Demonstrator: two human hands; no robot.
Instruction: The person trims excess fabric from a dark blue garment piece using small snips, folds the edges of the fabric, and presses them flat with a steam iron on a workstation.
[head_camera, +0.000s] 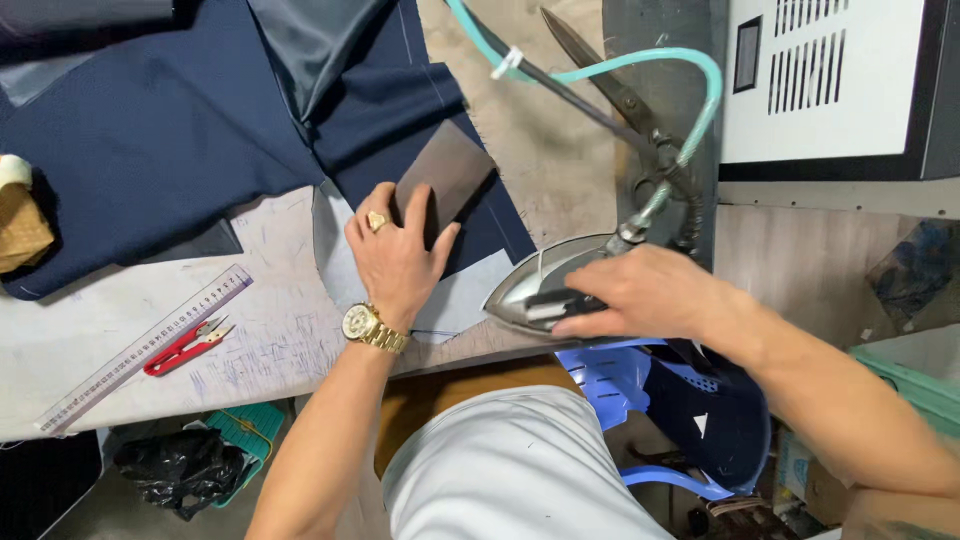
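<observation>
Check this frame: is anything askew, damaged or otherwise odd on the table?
Nothing looks damaged or spilled. The right hand holds the iron at the table's near edge, its nose past the navy fabric. The left hand presses a dark card onto the fabric. Large shears lie under the iron's hose.

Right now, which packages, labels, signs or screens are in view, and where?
Small dark rectangular panel, maybe a screen, on the white vented machine, top right.
White tag wrapped on the teal hose, top centre.
No packages or signs.
</observation>
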